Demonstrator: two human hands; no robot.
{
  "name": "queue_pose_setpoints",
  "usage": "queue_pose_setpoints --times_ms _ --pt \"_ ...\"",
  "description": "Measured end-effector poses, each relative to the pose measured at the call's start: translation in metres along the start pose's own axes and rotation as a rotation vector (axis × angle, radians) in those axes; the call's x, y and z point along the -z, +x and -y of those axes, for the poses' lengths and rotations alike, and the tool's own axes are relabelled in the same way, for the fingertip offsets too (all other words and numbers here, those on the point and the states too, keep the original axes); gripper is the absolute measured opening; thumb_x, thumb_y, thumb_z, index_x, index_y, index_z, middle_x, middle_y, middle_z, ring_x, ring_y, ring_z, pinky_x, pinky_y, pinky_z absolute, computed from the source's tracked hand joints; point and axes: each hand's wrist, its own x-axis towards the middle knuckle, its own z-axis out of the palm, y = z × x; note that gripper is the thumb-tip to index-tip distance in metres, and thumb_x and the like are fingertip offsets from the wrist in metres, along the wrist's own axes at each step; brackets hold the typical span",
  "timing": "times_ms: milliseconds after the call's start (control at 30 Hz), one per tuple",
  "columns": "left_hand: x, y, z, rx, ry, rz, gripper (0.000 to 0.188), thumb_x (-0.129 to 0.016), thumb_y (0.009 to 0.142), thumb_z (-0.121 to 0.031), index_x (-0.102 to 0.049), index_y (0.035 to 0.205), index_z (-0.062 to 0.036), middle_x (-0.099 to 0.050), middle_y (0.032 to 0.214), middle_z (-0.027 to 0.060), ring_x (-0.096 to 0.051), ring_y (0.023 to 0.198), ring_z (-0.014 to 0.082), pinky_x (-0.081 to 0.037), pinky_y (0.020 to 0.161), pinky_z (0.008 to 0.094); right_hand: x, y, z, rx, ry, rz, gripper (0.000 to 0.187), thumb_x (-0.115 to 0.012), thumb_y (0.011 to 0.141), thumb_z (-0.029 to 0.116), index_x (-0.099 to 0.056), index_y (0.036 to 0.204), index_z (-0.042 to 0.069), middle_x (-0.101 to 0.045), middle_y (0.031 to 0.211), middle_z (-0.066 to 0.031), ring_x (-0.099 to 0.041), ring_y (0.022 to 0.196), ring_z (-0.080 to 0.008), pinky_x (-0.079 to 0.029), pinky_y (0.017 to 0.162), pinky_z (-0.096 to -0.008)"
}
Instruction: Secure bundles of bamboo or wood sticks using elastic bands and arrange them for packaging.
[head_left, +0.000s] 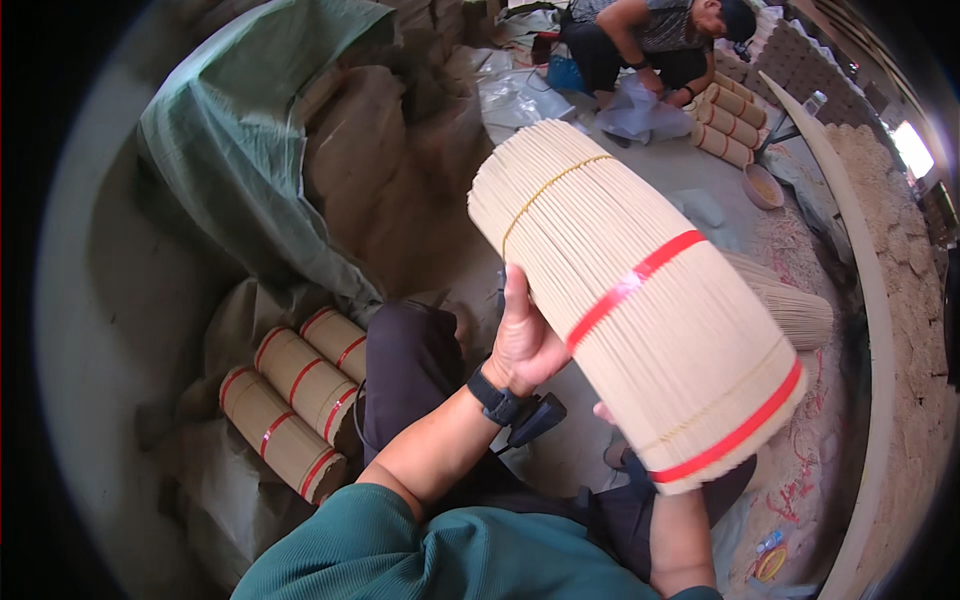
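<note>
A large, tightly packed bundle of thin pale sticks (640, 340) is held up at a tilt in front of me. Two red bands wrap its middle and near end, and a thin yellow band circles its far part. My left hand (530, 340) grips the bundle's left side, thumb up along the sticks. Most of my right hand (604, 412) is hidden behind the bundle; a fingertip shows at the lower left edge, and the forearm comes up under the near end. A dark strap with a small black device (500, 402) sits on my left wrist.
Three red-banded bundles (300, 390) lie on sheeting at left. Another stick bundle (785, 305) lies behind the held one. A green tarp (235, 130) covers a pile. At the far right, another person (650, 40) crouches beside stacked bundles (728, 125) and a bowl (763, 187).
</note>
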Motion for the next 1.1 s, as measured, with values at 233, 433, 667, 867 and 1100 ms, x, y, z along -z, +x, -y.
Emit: queue_pose_setpoints --times_ms 233,433,667,867,1100 --pt "0.051 -0.016 -0.034 0.182 -0.148 -0.205 0.081 -0.061 0.076 -0.065 -0.047 0.132 -0.0068 -0.052 0.129 0.0163 -0.052 0.116 0.0335 -0.044 0.096 0.0519 0.009 0.031 -0.024 -0.443 0.928 0.239 0.065 -0.058 0.090 0.033 -0.033 0.141 0.001 -0.044 0.138 -0.0125 -0.042 0.127 -0.0222 -0.037 0.102 -0.0347" --pt "0.079 -0.021 -0.020 0.293 0.150 -0.318 0.073 -0.058 0.082 -0.059 -0.046 0.131 -0.0061 -0.054 0.126 0.0133 -0.054 0.113 0.0277 -0.047 0.094 0.0477 -0.022 0.052 -0.035 -0.290 1.333 0.305 0.084 -0.050 0.089 0.056 -0.016 0.146 0.004 -0.035 0.143 -0.0153 -0.038 0.130 -0.0268 -0.034 0.105 -0.0390" --pt "0.097 -0.016 -0.010 0.334 0.495 -0.402 0.061 -0.057 0.090 -0.044 -0.043 0.132 -0.0020 -0.056 0.124 0.0116 -0.058 0.109 0.0211 -0.048 0.093 0.0360 -0.057 0.048 -0.043 -0.468 1.323 0.293 0.098 -0.064 0.075 0.063 -0.027 0.140 0.000 -0.047 0.130 -0.0145 -0.041 0.126 -0.0230 -0.036 0.104 -0.0360" --pt "0.121 -0.007 -0.009 0.438 0.797 -0.335 0.076 -0.066 0.082 -0.047 -0.038 0.133 0.0005 -0.054 0.122 0.0122 -0.055 0.110 0.0205 -0.046 0.095 0.0355 -0.089 0.041 -0.061 -0.505 1.254 0.202 0.098 -0.066 0.074 0.062 -0.028 0.140 0.000 -0.044 0.134 -0.0156 -0.036 0.129 -0.0239 -0.033 0.105 -0.0365" --pt "0.171 -0.009 -0.015 0.408 0.718 -0.542 0.070 -0.073 0.080 -0.035 -0.041 0.131 0.0002 -0.057 0.119 0.0115 -0.056 0.107 0.0215 -0.045 0.095 0.0351 -0.107 0.059 -0.071 -0.514 1.268 0.161 0.089 -0.073 0.074 0.054 -0.036 0.135 0.000 -0.050 0.127 -0.0113 -0.045 0.119 -0.0215 -0.035 0.102 -0.0353"
